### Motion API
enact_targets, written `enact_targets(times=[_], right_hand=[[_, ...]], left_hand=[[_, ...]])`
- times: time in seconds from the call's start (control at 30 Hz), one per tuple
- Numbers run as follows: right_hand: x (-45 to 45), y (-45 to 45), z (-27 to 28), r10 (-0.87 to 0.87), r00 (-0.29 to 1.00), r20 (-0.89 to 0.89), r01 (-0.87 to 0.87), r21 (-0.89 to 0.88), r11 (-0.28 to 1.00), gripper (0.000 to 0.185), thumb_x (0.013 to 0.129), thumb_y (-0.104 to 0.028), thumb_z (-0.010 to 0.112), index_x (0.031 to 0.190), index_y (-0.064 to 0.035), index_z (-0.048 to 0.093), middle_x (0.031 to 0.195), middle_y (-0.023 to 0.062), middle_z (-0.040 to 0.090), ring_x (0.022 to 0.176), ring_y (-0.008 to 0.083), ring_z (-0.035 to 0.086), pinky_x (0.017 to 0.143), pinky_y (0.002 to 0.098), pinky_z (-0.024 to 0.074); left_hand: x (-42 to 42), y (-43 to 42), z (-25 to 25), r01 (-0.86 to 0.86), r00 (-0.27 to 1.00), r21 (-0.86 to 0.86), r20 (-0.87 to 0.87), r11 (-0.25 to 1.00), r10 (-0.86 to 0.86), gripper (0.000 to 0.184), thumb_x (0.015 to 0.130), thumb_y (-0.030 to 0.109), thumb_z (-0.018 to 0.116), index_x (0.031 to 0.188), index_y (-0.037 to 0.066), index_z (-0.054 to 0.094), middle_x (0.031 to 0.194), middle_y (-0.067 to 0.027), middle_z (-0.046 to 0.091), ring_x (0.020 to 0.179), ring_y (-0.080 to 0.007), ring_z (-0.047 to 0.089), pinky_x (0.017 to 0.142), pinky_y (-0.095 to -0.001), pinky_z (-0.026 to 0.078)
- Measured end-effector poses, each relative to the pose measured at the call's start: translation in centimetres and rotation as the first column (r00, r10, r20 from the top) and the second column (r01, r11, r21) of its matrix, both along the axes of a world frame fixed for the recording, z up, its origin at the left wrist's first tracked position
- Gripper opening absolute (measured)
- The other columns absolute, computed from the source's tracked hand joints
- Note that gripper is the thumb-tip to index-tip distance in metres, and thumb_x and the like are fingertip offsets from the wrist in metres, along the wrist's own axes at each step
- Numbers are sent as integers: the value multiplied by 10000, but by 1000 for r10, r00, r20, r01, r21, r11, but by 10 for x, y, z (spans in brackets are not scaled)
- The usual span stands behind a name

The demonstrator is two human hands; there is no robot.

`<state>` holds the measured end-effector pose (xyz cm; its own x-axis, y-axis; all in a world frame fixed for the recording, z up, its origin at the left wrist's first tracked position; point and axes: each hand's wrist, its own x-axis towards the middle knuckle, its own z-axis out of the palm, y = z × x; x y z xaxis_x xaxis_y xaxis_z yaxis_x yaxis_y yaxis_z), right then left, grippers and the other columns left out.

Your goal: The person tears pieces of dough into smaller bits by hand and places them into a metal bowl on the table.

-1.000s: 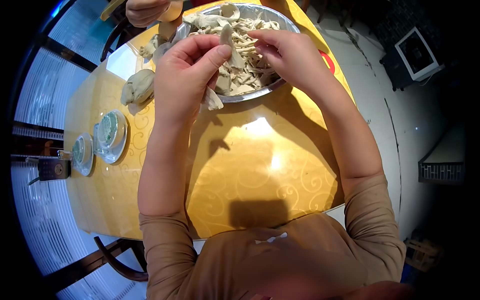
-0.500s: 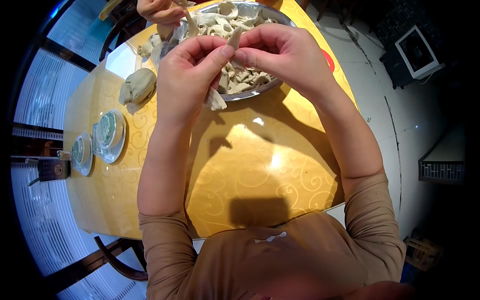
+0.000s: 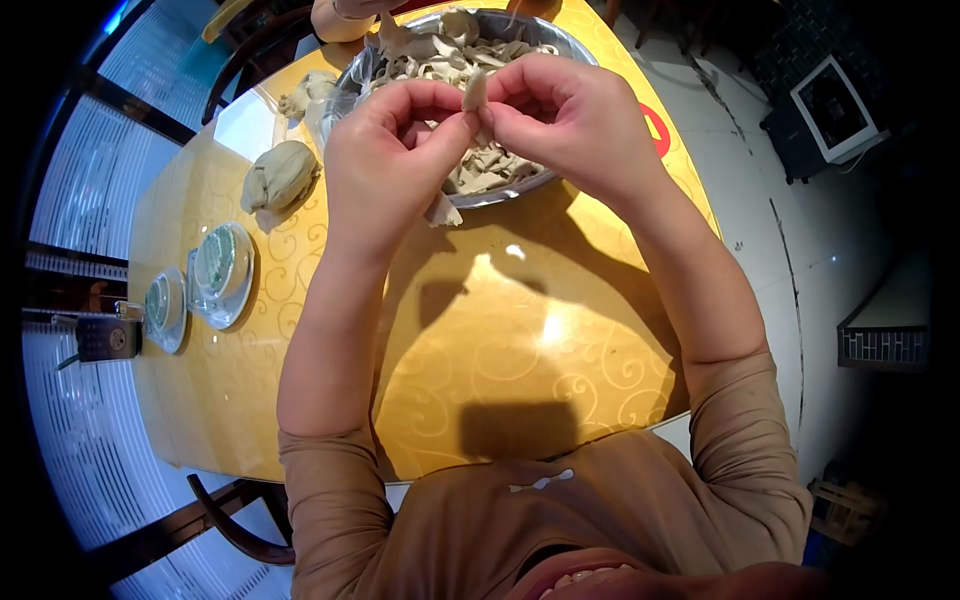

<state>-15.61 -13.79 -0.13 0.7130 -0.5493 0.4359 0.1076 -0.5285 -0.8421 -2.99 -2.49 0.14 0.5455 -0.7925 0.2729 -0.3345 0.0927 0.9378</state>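
Over the near rim of a metal bowl (image 3: 515,194), my left hand (image 3: 395,150) pinches a pale beige piece, apparently mushroom (image 3: 474,92), between thumb and fingers. My right hand (image 3: 565,120) is closed on the same piece from the other side, fingertips almost touching those of the left. Below my left palm, a pale end (image 3: 442,211) sticks out; whether it belongs to the same piece is hidden. Torn pale pieces (image 3: 490,168) fill the bowl beneath both hands.
Beyond the bowl's left side shows another person's hand (image 3: 358,8). A large pale lump (image 3: 280,175) and a smaller one (image 3: 308,93) lie on the yellow table (image 3: 500,360). Wrapped dishes (image 3: 222,262) stand at the left. A red disc (image 3: 656,130) is right of the bowl.
Both my hands have shifted slightly right and down, still pinching the piece, of which less shows above the fingers. The other person's hand has moved up, partly out of view.
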Motion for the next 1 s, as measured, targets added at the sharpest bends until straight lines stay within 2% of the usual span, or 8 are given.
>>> enact_targets(times=[0.13, 0.17, 0.27, 0.4, 0.53, 0.8, 0.9, 1.0], right_hand=[[7, -4, -4, 11, 995, 103, -4, -63, 998, 144, 793, -156, 677, 843, -22, 682, 705, 65, 669, 617, 120, 632, 570, 251, 492], [1, -4, 0, 22, 1000, -14, -23, -51, 998, 140, 827, -88, 668, 925, 12, 670, 801, 27, 677, 711, 57, 619, 640, 189, 498], [-1, -1, 4, -37, 998, -60, 25, -197, 980, 143, 822, -83, 671, 925, 16, 669, 792, 27, 674, 703, 57, 616, 643, 196, 503], [0, 0, 1, 11, 999, -40, -14, -83, 996, 126, 800, -67, 664, 899, 11, 658, 772, 24, 661, 693, 56, 609, 636, 198, 499], [0, 2, -1, 27, 999, -42, -31, -95, 995, 81, 784, -49, 640, 832, 13, 617, 742, 16, 644, 687, 57, 601, 628, 211, 504], [1, -4, -5, -34, 999, -35, 28, -154, 988, 103, 741, -63, 638, 823, -9, 610, 699, 38, 628, 637, 67, 583, 591, 225, 488], [0, -9, -2, -98, 994, -47, 93, -102, 990, 111, 738, -80, 644, 817, -10, 609, 690, 34, 626, 629, 72, 585, 593, 229, 487], [4, -27, -12, -214, 973, -85, 197, -169, 966, 121, 742, -98, 652, 813, -10, 608, 690, 32, 627, 627, 78, 590, 598, 233, 487]], left_hand=[[2, -4, -2, -41, 998, -21, 50, 999, 42, 128, 762, 112, 694, 836, 9, 673, 620, 38, 582, 532, -1, 469, 489, -165, 378], [1, -1, 1, -46, 998, 15, 54, 999, 45, 124, 761, 107, 688, 834, 8, 670, 616, 39, 578, 530, -1, 466, 486, -167, 378], [-1, 0, 1, -50, 995, 19, 84, 999, 48, 104, 755, 90, 670, 818, 8, 659, 603, 40, 562, 526, -2, 460, 481, -173, 374], [-5, 1, 1, -43, 993, 20, 109, 999, 41, 86, 739, 76, 656, 790, 8, 640, 585, 40, 538, 520, -8, 453, 478, -179, 368], [-6, 1, -1, -36, 984, -23, 174, 999, 39, 84, 727, 74, 657, 768, 8, 624, 628, 24, 547, 531, -20, 459, 489, -188, 380], [-10, 4, 1, 72, 994, -27, 80, 997, -70, 70, 721, 35, 634, 781, 5, 615, 655, 34, 549, 555, -15, 458, 509, -182, 384], [-8, 6, 4, 90, 996, -23, 11, 996, -89, 55, 728, 23, 620, 779, 4, 612, 662, 37, 548, 566, -8, 458, 512, -174, 379], [-5, 8, 8, 150, 984, -87, -82, 985, -157, 53, 752, 11, 616, 804, 5, 607, 669, 42, 546, 569, -1, 455, 505, -166, 367]])
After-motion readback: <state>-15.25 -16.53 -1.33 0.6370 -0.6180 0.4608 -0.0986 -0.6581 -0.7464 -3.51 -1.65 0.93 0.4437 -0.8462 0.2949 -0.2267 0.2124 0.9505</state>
